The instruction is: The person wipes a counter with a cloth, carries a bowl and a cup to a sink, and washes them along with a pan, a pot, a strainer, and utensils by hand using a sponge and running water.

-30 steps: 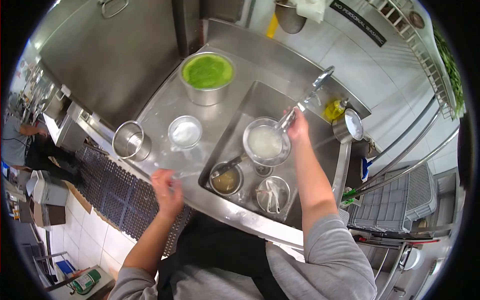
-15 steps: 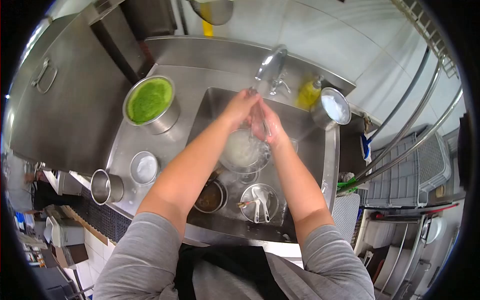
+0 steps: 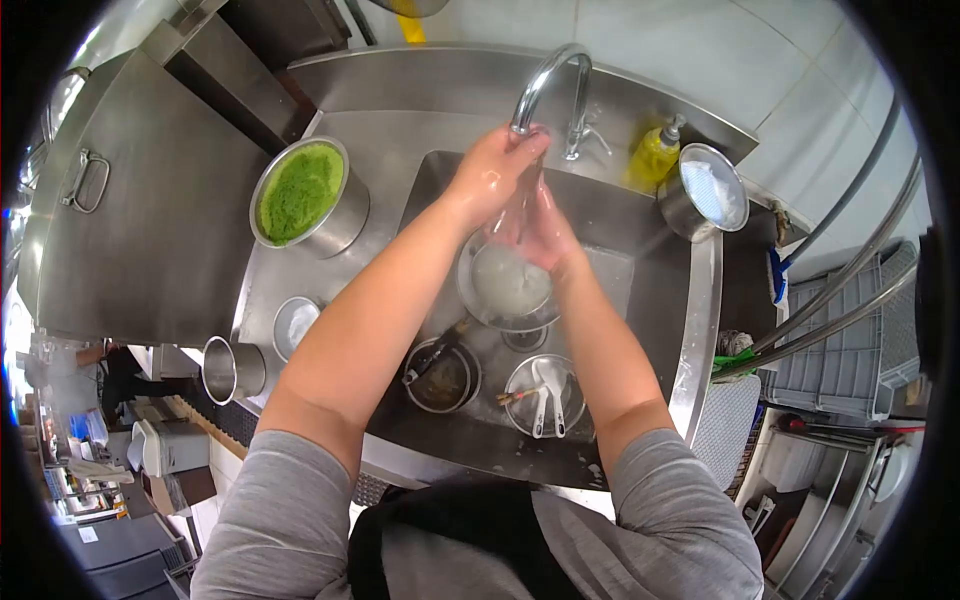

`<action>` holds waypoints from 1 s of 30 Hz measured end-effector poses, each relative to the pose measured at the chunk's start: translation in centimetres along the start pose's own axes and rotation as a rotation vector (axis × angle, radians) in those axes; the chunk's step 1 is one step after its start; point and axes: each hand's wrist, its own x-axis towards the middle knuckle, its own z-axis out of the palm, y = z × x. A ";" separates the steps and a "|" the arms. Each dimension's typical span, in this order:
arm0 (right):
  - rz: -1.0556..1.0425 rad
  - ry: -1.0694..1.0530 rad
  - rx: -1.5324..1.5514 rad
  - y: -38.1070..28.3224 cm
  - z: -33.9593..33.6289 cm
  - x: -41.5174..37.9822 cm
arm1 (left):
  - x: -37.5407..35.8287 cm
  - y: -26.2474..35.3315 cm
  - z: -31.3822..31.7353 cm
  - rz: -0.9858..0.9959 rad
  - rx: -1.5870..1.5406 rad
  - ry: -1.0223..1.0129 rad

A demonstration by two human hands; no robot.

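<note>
Under the curved tap (image 3: 553,78), my left hand (image 3: 500,178) and my right hand (image 3: 546,232) are close together, wet, with water running over them. The left hand is nearest the spout. Its fingers point down towards the right palm and are partly blurred by water. My right hand is open, palm turned inward, fingers up. No object shows between the hands. Just below them, a round bowl (image 3: 475,300) with cloudy water stands in the sink (image 3: 620,300). Nearer me are a dark-handled pan (image 3: 440,378) and a bowl with white spoons (image 3: 549,392).
A pot of green contents (image 3: 302,195) stands on the left counter, with a small white-filled bowl (image 3: 296,325) and a metal pot (image 3: 232,370). At the right rim are a yellow soap bottle (image 3: 655,152) and a metal pot (image 3: 708,195). Grey crates (image 3: 840,330) stand farther right.
The view has shifted, so the sink and tap appear moved. My hands have come closer to the spout, and the left has risen above the right.
</note>
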 end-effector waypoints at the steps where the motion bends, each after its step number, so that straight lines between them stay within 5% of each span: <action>1: -0.023 0.018 -0.003 -0.1 -0.5 0.1 | 0.6 -1.1 0.4 -0.004 -0.189 -0.009; 4: -0.013 0.034 0.020 0.1 -2.8 1.4 | 0.4 -0.7 0.9 -0.175 -0.200 -0.056; 6: -0.090 0.135 -0.257 1.2 -3.4 2.6 | -0.3 -0.4 1.6 -0.120 -0.174 -0.077; 8: -0.042 0.128 -0.303 1.9 -5.1 3.8 | -0.7 -0.3 1.9 0.014 0.186 0.009; 15: -0.073 0.105 -0.160 -2.2 -0.2 0.5 | -2.9 -1.9 -2.0 -0.146 -0.715 0.246; 20: 0.026 -0.049 -0.018 -3.2 2.7 0.2 | -5.8 -7.2 -2.5 -0.210 -0.826 0.400; 22: 0.081 -0.212 0.133 -3.7 3.3 0.9 | -6.3 -8.7 -1.9 -0.311 -0.855 0.439; 24: 0.050 -0.133 0.140 -3.7 4.5 1.2 | -6.4 -10.0 -1.0 -0.602 -0.890 0.406; 26: -0.008 0.205 -0.250 -3.9 6.0 1.3 | -6.1 -11.7 -0.1 -0.628 -0.824 0.310; 28: -0.057 0.108 -0.475 -4.0 5.0 1.7 | -5.0 -11.2 1.3 -0.647 -0.763 0.209; 30: -0.122 -0.001 -0.876 -4.5 4.6 0.1 | -3.3 -9.7 2.4 -0.400 -0.616 0.243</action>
